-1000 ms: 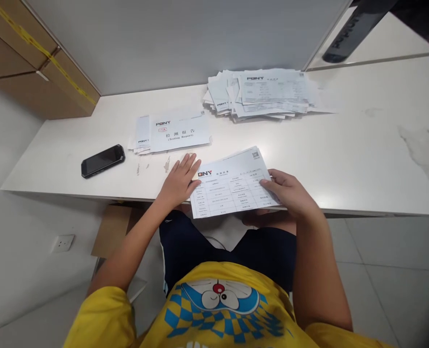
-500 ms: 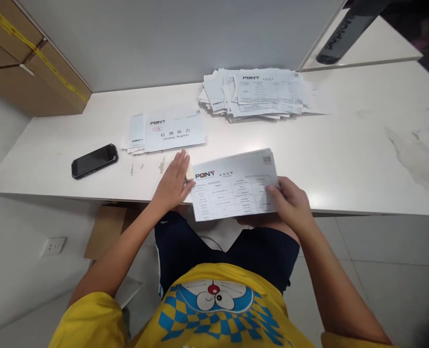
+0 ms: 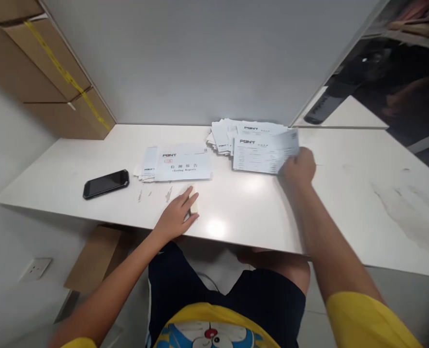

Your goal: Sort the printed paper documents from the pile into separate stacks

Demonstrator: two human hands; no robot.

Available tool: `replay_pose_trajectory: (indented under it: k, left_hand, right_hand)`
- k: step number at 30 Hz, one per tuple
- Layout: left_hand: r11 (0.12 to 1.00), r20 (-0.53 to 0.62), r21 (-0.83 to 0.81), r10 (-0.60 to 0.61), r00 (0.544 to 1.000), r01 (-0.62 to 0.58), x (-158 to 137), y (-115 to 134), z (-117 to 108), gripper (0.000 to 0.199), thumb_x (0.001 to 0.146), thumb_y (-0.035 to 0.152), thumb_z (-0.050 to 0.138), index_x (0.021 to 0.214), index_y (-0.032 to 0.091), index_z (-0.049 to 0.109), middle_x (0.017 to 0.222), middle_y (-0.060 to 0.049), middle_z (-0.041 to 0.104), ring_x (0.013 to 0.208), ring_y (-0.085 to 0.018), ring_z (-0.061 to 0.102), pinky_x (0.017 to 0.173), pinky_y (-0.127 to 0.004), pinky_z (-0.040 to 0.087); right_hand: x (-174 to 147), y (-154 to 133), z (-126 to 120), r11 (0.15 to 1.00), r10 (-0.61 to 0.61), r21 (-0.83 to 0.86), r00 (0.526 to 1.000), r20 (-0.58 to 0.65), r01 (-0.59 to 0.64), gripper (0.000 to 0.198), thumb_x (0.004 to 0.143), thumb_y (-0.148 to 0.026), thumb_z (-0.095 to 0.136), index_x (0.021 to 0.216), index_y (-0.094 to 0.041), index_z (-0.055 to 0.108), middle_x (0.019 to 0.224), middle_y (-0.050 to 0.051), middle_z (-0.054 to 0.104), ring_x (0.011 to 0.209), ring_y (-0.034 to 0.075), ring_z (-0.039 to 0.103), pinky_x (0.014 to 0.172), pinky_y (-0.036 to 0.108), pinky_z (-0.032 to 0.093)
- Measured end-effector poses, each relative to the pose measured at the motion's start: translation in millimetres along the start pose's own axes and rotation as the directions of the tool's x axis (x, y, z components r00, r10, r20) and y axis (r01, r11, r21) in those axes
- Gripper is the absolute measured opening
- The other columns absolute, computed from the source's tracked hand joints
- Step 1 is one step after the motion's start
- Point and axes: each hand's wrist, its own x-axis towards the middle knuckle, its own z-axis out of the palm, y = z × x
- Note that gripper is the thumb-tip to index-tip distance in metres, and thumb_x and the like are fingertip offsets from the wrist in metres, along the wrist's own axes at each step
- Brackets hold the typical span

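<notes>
My right hand (image 3: 300, 166) grips a printed PONY report (image 3: 259, 153) by its lower right side, its fingers closed on the paper. The report is held at the front of a loose pile of similar papers (image 3: 221, 133) and covers part of it. Near the front edge, my left hand (image 3: 178, 212) lies over a small cream-coloured block (image 3: 194, 202), with fingers around it and the thumb apart; its kind is unclear. Beyond that hand is a smaller stack of papers, topped by a sheet marked Testing Report (image 3: 185, 166).
A black phone (image 3: 106, 184) lies on the left of the white table (image 3: 345, 203). Cardboard boxes (image 3: 51, 82) with yellow tape are stacked at the back left. A grey panel (image 3: 199, 63) rises behind the table. A dark cylindrical object (image 3: 323, 108) is at the back right.
My right hand has carried the report from the front edge away to the pile at the back. The left hand stays at the cream-coloured block. The camera view has tilted upward.
</notes>
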Motion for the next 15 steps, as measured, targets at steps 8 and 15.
replay_pose_trajectory:
  k: [8,15]
  left_hand:
    - [0.998,-0.023,0.056,0.021,1.0,-0.02,6.0,-4.2,-0.6,0.059,0.098,0.034,0.046,0.154,0.026,0.027,0.158,-0.013,0.034,0.135,-0.031,0.049,0.103,-0.044,0.048]
    - [0.993,-0.004,0.12,0.02,1.0,-0.019,6.8,-9.1,-0.4,0.066,0.098,0.035,0.049,0.156,0.031,0.018,0.158,-0.012,0.034,0.137,-0.031,0.047,0.102,-0.043,0.05]
  right_hand:
    - [6.9,13.5,14.7,0.998,0.032,0.064,0.994,-0.109,-0.025,0.049,0.078,-0.017,0.044,0.125,-0.011,0.056,0.127,0.022,0.049,0.118,0.036,0.045,0.1,0.054,0.033]
    - [-8.1,-10.8,-27.2,0.926,-0.322,0.305,0.886,0.334,0.222,0.023,0.064,-0.016,0.043,0.062,-0.024,0.064,0.076,0.006,0.063,0.085,0.027,0.058,0.078,0.04,0.048]
